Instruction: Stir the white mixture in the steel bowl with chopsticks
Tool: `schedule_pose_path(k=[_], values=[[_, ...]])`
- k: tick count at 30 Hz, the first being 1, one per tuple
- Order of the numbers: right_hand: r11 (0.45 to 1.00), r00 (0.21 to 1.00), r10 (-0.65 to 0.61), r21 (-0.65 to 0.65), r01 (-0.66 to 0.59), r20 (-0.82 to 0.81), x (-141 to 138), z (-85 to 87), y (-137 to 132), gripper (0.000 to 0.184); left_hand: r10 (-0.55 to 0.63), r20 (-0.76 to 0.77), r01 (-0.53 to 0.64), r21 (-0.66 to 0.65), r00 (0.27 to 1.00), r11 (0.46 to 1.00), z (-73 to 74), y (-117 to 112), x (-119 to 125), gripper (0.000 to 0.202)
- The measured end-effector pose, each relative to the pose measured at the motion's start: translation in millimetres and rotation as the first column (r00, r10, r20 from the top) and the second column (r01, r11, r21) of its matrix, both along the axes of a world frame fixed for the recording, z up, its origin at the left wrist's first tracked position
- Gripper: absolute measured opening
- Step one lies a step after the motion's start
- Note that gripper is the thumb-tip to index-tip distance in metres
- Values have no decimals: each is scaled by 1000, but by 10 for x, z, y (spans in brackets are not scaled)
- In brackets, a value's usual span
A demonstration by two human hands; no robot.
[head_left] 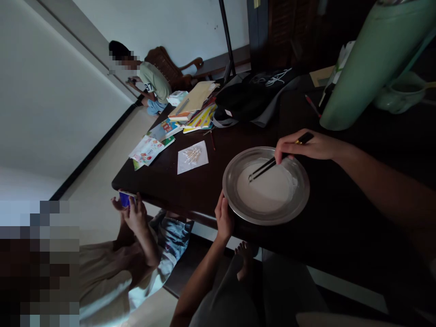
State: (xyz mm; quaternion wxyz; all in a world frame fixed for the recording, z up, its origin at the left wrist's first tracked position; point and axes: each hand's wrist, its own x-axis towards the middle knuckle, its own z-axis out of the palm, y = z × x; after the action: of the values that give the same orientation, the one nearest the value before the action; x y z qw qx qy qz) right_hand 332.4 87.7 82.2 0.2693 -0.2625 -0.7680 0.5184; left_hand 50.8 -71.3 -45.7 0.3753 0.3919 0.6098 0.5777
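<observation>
A round metal plate [299, 205] with a white liquid or batter in it sits near the front edge of a dark table [340, 227]. My right hand [306, 146] is closed on a pair of dark chopsticks [264, 169], whose tips rest in the white mixture. My left hand [224, 219] grips the plate's near-left rim at the table's edge, fingers curled against it.
A large green flask [371, 63] and a green bowl [398, 96] stand at the back right. A dark bag [248, 101], stacked books [195, 105], booklets [148, 151] and cotton swabs on paper [192, 156] lie on the left. One person sits below left holding a phone [125, 200]; another sits on the floor by a wooden chair [170, 68].
</observation>
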Motion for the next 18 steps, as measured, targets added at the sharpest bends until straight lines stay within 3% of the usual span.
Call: schedule_pose_path(k=[4, 8, 10, 13, 15, 18], values=[[973, 973, -227, -60, 224, -45, 152, -15, 157, 46, -5, 13, 5, 13, 1000, 1000, -40, -1, -18, 62], [984, 999, -40, -173, 41, 10, 185, -58, 179, 49, -12, -5, 12, 7, 1000, 1000, -43, 1, -32, 64], [988, 1000, -2, -156, 3, 11, 131, -107, 156, 49, 1, -20, -1, -2, 1000, 1000, -28, -2, -35, 64], [978, 977, -210, -14, 210, -31, 115, -194, 129, 54, 2, -12, -2, -5, 1000, 1000, -1, -12, -40, 63], [898, 900, -435, 60, 435, -23, 196, -252, 90, 54, -8, 8, 8, -1, 1000, 1000, 9, -22, -50, 64], [821, 823, -567, 57, 567, -24, 376, -345, -77, 53, -26, 23, 25, 6, 999, 1000, -1, -37, -79, 64]])
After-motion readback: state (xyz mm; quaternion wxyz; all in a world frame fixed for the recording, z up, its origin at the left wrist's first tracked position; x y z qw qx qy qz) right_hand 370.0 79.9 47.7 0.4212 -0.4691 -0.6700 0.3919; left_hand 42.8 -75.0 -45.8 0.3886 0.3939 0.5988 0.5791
